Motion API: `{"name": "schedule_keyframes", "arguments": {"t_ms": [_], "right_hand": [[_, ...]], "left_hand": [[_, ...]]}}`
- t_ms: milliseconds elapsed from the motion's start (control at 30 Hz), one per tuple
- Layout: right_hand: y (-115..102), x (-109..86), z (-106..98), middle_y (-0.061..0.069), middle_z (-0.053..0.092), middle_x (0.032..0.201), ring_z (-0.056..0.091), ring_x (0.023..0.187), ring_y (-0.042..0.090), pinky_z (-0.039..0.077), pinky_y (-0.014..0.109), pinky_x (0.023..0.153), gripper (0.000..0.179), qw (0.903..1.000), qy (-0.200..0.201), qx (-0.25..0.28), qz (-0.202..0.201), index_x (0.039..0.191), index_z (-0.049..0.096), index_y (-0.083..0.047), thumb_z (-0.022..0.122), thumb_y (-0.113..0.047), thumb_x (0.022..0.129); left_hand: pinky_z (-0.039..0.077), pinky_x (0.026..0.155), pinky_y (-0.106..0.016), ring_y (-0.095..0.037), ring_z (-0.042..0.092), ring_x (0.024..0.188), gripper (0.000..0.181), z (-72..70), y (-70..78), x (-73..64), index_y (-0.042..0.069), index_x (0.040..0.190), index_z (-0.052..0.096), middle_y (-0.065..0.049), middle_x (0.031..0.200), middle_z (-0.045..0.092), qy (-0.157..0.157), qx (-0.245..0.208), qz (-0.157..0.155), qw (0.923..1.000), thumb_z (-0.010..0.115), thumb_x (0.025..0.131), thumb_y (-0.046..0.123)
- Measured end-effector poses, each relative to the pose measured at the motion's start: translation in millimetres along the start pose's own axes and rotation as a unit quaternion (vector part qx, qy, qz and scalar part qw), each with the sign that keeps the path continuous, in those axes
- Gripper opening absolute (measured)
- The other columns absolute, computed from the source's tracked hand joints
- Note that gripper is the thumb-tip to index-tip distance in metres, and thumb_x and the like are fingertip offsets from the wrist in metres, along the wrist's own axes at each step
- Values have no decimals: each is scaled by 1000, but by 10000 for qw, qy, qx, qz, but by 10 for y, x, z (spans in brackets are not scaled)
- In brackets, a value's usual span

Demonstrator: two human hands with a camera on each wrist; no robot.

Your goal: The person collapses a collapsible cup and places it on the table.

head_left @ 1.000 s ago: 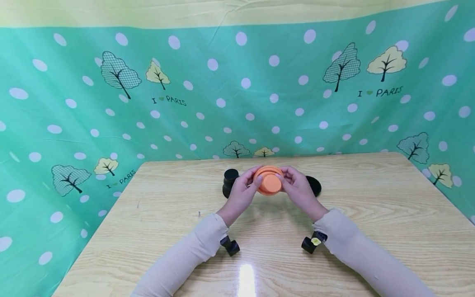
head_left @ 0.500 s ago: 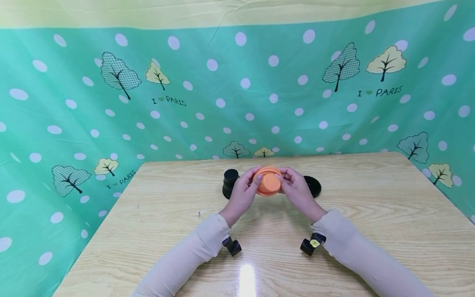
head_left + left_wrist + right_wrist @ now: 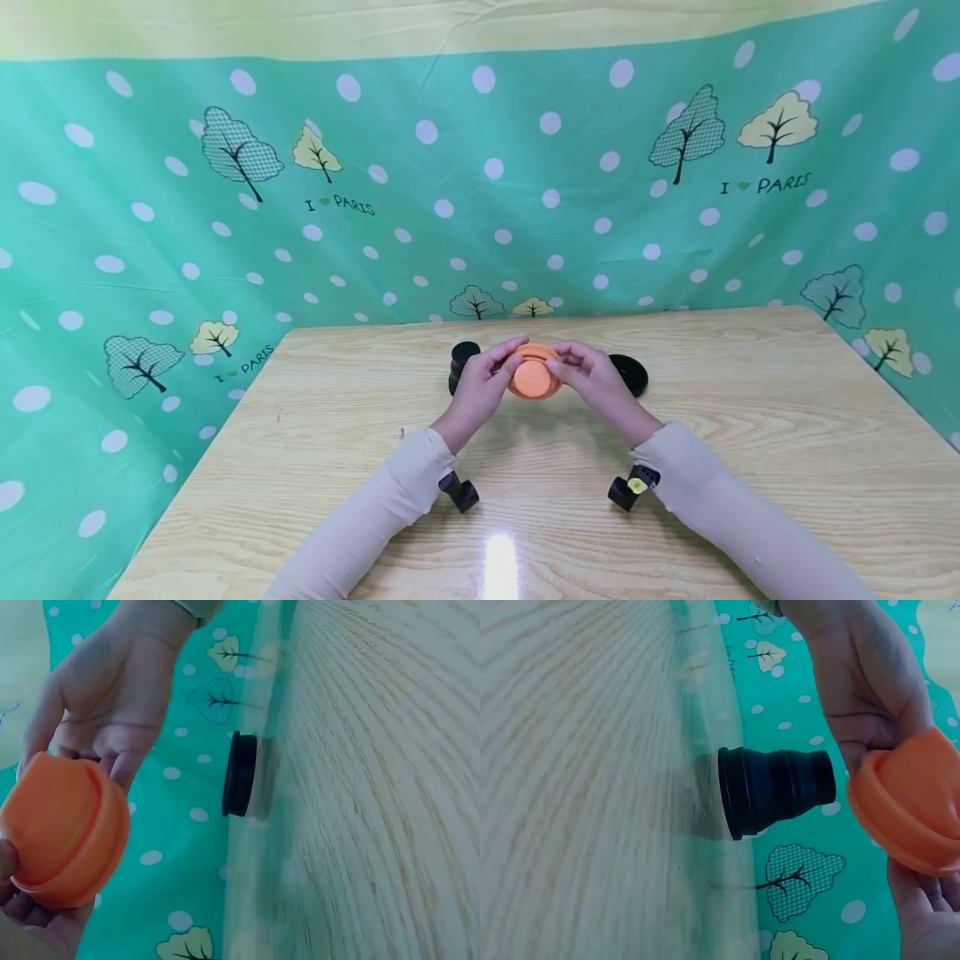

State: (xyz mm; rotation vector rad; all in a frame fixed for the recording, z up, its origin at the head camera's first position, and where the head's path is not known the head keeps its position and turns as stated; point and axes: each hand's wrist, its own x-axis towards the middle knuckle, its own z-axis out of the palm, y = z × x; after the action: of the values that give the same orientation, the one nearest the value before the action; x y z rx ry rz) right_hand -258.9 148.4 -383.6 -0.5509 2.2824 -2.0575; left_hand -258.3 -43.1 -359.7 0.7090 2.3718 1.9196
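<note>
Above the far part of the wood-grained bench (image 3: 337,475), roughly midway between its two far corners, a round, stepped orange piece (image 3: 532,377) is held clear of the surface. The left hand (image 3: 482,382) pinches its left side, thumb on the front and fingers behind the rim; the right hand (image 3: 596,379) pinches the opposite side in the same way, so both grips are closed on it. On the bench, nearer the far edge than the near one, a ridged black cup (image 3: 776,791) stands wide end down by the left hand, and a low black disc (image 3: 632,375) lies just beside the right.
</note>
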Motion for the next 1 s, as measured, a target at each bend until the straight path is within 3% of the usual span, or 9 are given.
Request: {"name": "schedule_keyframes", "arguments": {"t_ms": [100, 300, 467, 633, 867, 1000], "right_hand": [[10, 2, -10, 12, 64, 108, 64, 90, 15, 54, 25, 76, 36, 9992, -199, -292, 172, 117, 59, -1, 64, -25, 91], [0, -9, -7, 12, 68, 101, 66, 82, 17, 56, 29, 68, 37, 9965, -483, -601, 310, 114, 64, -4, 72, -26, 85], [3, -7, -18, 10, 70, 96, 67, 81, 16, 56, 28, 68, 38, 9937, -754, -754, 332, 112, 65, -2, 73, -25, 84], [20, 1, -19, 8, 71, 96, 67, 82, 15, 55, 27, 72, 39, 9890, -1103, -938, 317, 111, 66, -2, 73, -28, 83], [39, -2, -19, 9, 70, 97, 67, 84, 16, 55, 27, 73, 36, 9903, -1071, -852, 250, 109, 66, -2, 72, -27, 84], [40, -10, -13, 9, 69, 98, 66, 85, 16, 55, 27, 72, 33, 9931, -818, -832, 145, 108, 64, -2, 70, -25, 86]], "left_hand": [[51, 87, -25, -27, 56, 117, 36, -4, -45, -2, -2, 131, 52, -18, 132, 54, -223, 41, -15, 9997, 52, 97, 8], [54, 79, -23, -21, 62, 108, 38, 7, -254, 20, 4, 130, 56, -13, 127, 59, -621, 348, 304, 9970, 57, 94, 16], [55, 75, -24, -15, 66, 99, 38, -10, -266, 15, 6, 125, 61, -9, 119, 65, -553, 466, 262, 9970, 64, 90, 21], [54, 78, -24, -12, 64, 102, 38, -21, -252, 28, 6, 121, 65, -6, 115, 67, -478, 527, 283, 9971, 69, 86, 18], [54, 81, -25, -15, 65, 101, 37, -28, -240, 47, 5, 120, 65, -12, 115, 66, -357, 170, 251, 9989, 70, 86, 20], [53, 84, -26, -17, 64, 101, 36, -42, -250, 63, 4, 121, 63, -13, 115, 66, -170, -32, 171, 9997, 64, 91, 24]]}}
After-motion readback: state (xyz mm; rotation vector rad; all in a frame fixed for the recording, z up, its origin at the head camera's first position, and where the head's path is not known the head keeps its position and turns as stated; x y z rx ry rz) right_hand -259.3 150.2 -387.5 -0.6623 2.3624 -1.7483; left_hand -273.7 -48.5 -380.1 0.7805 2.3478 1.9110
